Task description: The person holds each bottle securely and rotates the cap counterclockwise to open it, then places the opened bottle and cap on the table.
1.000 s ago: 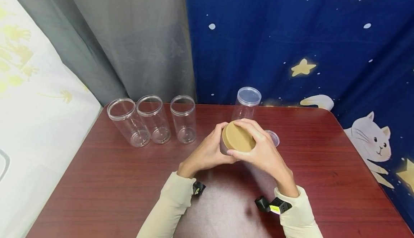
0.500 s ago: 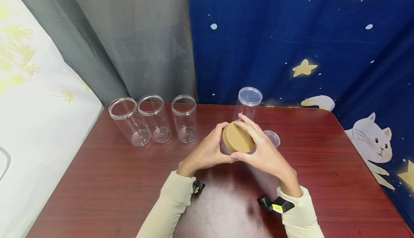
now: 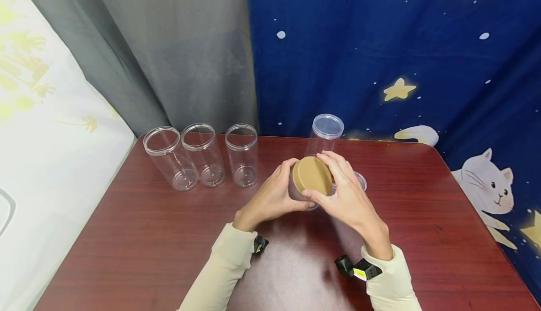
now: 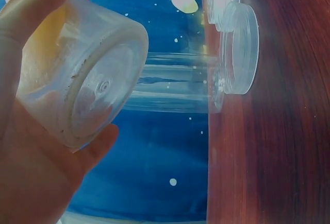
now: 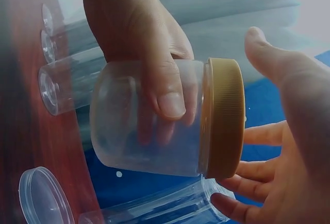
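Note:
My left hand (image 3: pixel 272 198) grips a squat, clear plastic jar (image 5: pixel 118 121) round its body, thumb on one side and fingers on the other. The jar is tilted above the table, its round base (image 4: pixel 105 87) showing in the left wrist view. On its mouth sits a ribbed, mustard-yellow lid (image 3: pixel 313 177). My right hand (image 3: pixel 351 200) is spread around that lid. In the right wrist view its fingertips (image 5: pixel 258 134) reach the lid's edge, while the thumb (image 5: pixel 265 49) stands off it.
Three tall clear jars without lids, a left one (image 3: pixel 171 160), a middle one (image 3: pixel 203 158) and a right one (image 3: pixel 242 158), stand at the back left. Behind my hands is a capped clear jar (image 3: pixel 327 130). A loose clear lid (image 3: pixel 361 179) lies on the table (image 3: pixel 422 207).
My right fingers have shifted right around the lid's rim, and the right thumb has moved up over its near edge. The left hand keeps its hold on the jar.

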A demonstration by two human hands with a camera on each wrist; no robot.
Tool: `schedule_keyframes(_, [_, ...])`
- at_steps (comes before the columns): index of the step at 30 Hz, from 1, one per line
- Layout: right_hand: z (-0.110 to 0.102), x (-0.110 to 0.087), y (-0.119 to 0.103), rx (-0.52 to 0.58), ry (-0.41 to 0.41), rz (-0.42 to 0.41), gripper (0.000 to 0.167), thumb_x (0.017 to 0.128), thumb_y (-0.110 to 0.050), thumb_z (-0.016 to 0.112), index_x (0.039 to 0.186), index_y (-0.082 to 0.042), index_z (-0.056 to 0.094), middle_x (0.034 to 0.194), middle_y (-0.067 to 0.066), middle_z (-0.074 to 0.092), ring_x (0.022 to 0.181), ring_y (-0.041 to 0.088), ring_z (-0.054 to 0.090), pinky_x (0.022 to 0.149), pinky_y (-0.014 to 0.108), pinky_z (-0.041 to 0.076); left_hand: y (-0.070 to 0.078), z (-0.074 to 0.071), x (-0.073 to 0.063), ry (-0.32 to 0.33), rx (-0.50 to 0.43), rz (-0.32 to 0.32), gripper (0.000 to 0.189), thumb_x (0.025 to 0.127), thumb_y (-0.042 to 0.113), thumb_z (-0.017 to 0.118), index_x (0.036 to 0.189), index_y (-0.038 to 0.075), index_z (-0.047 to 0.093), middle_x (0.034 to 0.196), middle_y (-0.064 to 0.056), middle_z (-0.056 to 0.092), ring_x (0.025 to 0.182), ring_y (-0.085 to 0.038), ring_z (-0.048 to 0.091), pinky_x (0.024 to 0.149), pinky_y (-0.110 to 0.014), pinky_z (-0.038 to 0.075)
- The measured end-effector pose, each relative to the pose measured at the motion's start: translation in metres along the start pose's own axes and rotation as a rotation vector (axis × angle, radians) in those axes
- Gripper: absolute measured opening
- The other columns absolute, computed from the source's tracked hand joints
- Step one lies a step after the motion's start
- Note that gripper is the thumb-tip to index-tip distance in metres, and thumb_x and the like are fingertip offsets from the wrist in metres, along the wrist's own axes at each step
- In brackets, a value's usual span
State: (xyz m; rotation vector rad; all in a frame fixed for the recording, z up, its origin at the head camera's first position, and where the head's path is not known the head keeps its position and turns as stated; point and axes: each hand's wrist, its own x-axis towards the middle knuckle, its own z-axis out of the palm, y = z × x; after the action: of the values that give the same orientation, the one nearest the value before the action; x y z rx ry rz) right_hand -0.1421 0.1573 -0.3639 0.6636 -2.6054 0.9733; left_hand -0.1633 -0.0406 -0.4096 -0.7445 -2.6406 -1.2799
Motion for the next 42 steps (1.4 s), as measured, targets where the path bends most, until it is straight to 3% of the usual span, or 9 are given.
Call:
schedule_keyframes(11, [0.0031,0.0004,0.0002,-0.083,-0.044,0.061,0.086,0.074,-0.058,0.080,0.142,-0.015,0.050,0.130,0.007,0.058,0.117,0.024,0.052,0.093,0.045,0.043,-0.0004,0.0030,0.0004,-0.018,0.061,0.022,0.096,0.068,0.043,0.087,0.142,0.008,0.038,0.131,-0.007,0.053,0.116,-0.018,0.052,0.098,-0.036,0.048])
schedule_keyframes(16, [0.0020,-0.0003,0.0002,-0.081,-0.070,0.085,0.088,0.074,-0.061,0.079,0.143,-0.016,0.049,0.131,0.007,0.058,0.116,0.024,0.053,0.092,0.046,0.044,-0.0014,0.0038,0.0004,-0.011,0.074,0.044,0.095,0.067,0.043,0.087,0.141,0.008,0.038,0.131,-0.007,0.054,0.116,-0.018,0.052,0.098,-0.036,0.048])
schedule_keyframes(34, [0.0001,-0.0009,0.0002,0.007,-0.114,0.045,0.083,0.077,-0.046,0.082,0.145,-0.014,0.046,0.143,0.005,0.051,0.124,0.023,0.049,0.092,0.047,0.045,-0.0027,-0.0002,0.0000,-0.046,0.057,0.048,0.098,0.067,0.041,0.088,0.143,0.007,0.036,0.133,-0.009,0.052,0.119,-0.020,0.051,0.102,-0.036,0.046])
schedule_keyframes(42, [-0.0005,-0.0009,0.0005,0.039,-0.125,-0.005,0.083,0.076,-0.038,0.084,0.146,-0.018,0.045,0.145,0.002,0.049,0.128,0.022,0.047,0.101,0.046,0.042,-0.0032,-0.0017,-0.0001,-0.060,0.054,0.049,0.097,0.067,0.039,0.088,0.142,0.007,0.036,0.132,-0.010,0.053,0.119,-0.021,0.051,0.103,-0.037,0.045])
